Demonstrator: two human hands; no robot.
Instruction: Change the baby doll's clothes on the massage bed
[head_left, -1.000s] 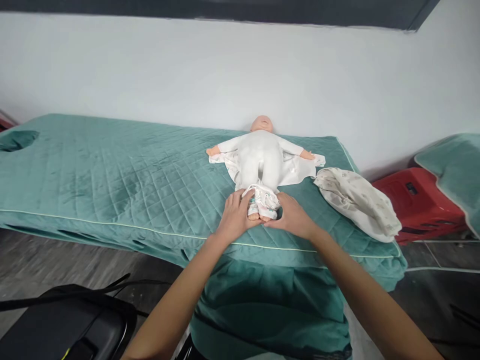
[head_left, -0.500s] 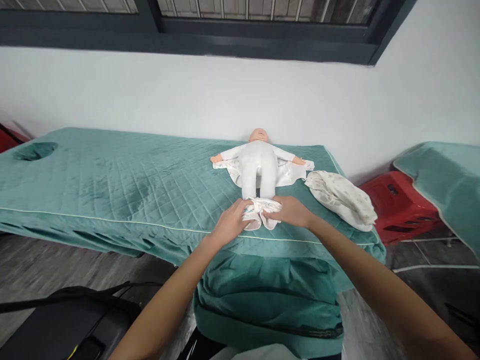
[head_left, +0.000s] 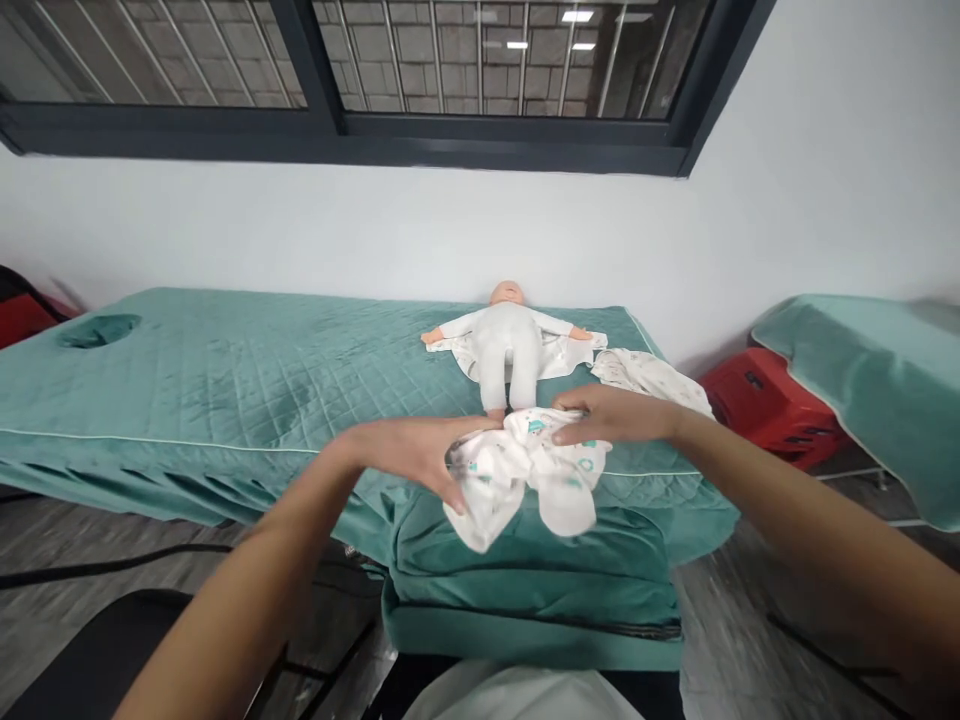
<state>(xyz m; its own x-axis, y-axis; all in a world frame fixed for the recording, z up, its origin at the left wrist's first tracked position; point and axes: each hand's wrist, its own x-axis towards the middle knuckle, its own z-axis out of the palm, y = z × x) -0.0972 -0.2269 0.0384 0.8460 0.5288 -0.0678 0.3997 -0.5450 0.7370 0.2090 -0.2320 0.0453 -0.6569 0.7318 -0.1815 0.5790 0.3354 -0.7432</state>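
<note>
The printed baby trousers (head_left: 534, 468) hang between both hands, just in front of the doll's (head_left: 508, 335) feet at the edge of the massage bed (head_left: 300, 375). The right hand's (head_left: 619, 412) fingers pinch their upper right side; the left hand's (head_left: 412, 448) thumb and fingers spread wide around the left side, grip unclear.

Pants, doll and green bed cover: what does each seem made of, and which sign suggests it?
Pants: thin, matte, printed fabric, perhaps cotton, as they sag in soft folds.
Doll: the smooth head looks like vinyl or plastic; the matte white body could be cloth.
Cover: quilted fabric, perhaps velvet, shown by diamond stitching and a faint sheen.
</note>
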